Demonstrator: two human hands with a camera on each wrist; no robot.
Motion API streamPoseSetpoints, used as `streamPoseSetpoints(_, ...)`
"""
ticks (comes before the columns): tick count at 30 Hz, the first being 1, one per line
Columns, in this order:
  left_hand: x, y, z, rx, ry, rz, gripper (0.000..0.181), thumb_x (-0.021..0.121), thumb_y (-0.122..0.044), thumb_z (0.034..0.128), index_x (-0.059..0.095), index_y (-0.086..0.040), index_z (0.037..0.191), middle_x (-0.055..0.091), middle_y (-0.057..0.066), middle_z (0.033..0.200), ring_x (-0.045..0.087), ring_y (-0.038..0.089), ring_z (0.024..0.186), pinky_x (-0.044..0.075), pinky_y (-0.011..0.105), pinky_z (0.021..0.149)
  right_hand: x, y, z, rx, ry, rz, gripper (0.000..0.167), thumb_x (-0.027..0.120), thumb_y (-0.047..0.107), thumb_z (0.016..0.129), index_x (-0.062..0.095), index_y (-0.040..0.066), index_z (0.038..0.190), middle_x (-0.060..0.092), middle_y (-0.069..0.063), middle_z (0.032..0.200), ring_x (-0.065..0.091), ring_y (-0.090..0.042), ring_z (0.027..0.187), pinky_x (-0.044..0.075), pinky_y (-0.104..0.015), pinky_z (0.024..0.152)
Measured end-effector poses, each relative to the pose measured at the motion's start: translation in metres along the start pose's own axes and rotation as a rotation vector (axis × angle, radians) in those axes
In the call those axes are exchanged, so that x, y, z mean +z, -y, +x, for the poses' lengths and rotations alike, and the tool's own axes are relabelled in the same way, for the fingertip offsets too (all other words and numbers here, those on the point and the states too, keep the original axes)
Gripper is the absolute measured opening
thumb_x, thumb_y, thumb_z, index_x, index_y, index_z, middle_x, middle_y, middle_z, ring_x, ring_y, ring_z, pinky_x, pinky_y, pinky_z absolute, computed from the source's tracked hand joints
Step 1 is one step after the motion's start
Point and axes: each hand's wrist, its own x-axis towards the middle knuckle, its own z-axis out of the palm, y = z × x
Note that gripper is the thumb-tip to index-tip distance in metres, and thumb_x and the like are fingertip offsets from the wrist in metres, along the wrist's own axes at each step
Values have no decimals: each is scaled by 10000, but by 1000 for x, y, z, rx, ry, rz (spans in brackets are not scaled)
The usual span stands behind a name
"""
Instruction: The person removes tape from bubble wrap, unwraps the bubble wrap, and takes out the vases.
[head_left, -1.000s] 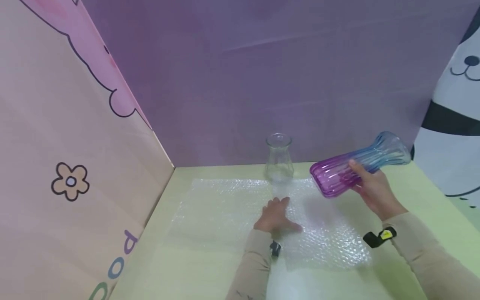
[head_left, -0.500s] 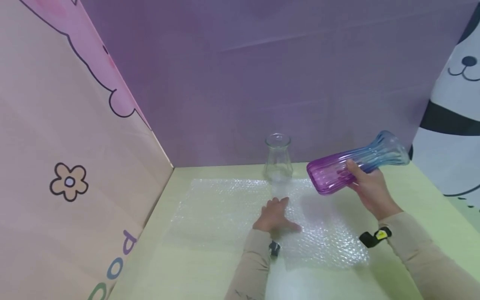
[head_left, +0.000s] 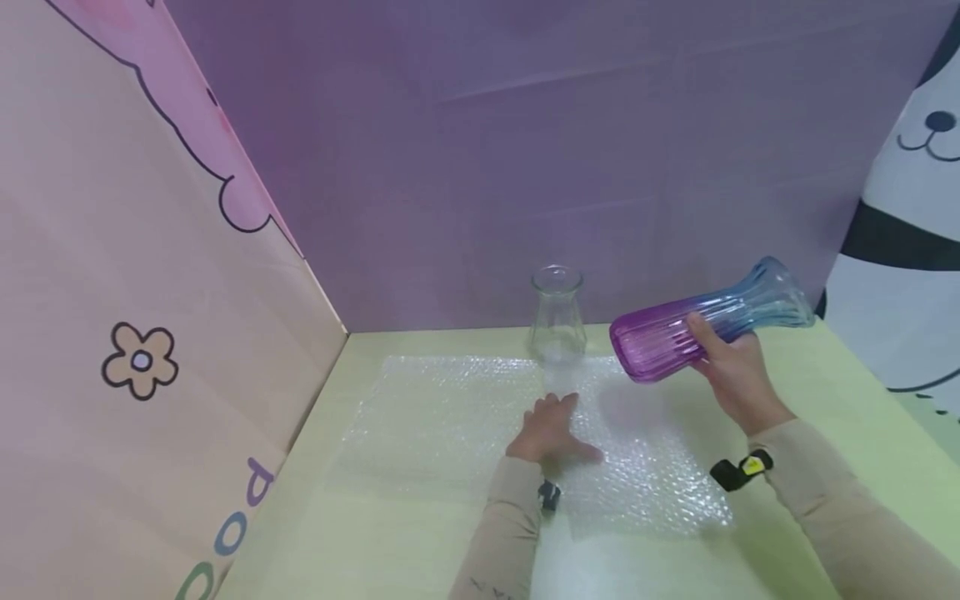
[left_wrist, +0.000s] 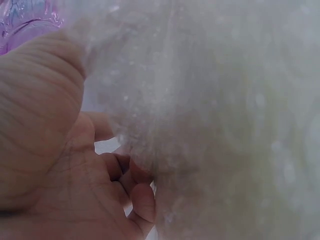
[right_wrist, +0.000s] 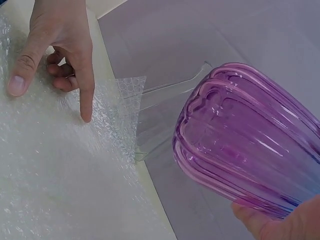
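A purple-to-blue ribbed glass vase [head_left: 675, 333] is held in the air by my right hand [head_left: 735, 375], its purple base pointing left and its flared mouth to the right. My left hand [head_left: 547, 429] rests on a sheet of bubble wrap [head_left: 442, 425] on the table. In the right wrist view, the left thumb and index finger [right_wrist: 86, 100] are spread straight over the wrap while the other fingers bend under the palm. Behind that hand a clear glass vase [head_left: 558, 312] stands upright at the wrap's back edge. In the left wrist view, blurred wrap [left_wrist: 225, 125] fills most of the picture.
The pale green table [head_left: 390, 550] meets a purple backdrop [head_left: 480, 167] at the back. A printed panel with a flower [head_left: 140, 361] borders the left side, and a panda-print panel [head_left: 900, 325] the right.
My right hand has shifted slightly left and up with the coloured vase. The left hand, the bubble wrap and the clear vase stay where they were.
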Motion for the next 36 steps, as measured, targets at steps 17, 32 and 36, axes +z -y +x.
streamPoseSetpoints(17,-1,5,2,9,-3,3,1105,870,-578,710,314,-270,1614,330,118,1661,304,353,1533,279,585,1247,2,2,5,-51,-133,-61,435,729,60,929,497,197,1272,694,64,1038,711,-36,862,624,-220,785)
streamPoseSetpoints(32,3,3,3,11,2,-17,1112,883,-565,696,321,-274,1610,323,114,1666,293,357,1538,274,603,1243,4,2,7,-37,-178,-83,531,753,154,922,414,267,1313,629,48,1124,700,-40,922,621,-208,775)
streamPoseSetpoints(36,3,3,4,1,5,-9,1110,881,-571,697,321,-280,1610,316,106,1671,282,346,1546,257,586,1256,5,1,7,-50,-157,-74,508,752,154,924,434,249,1308,649,49,1118,707,-39,925,622,-212,786)
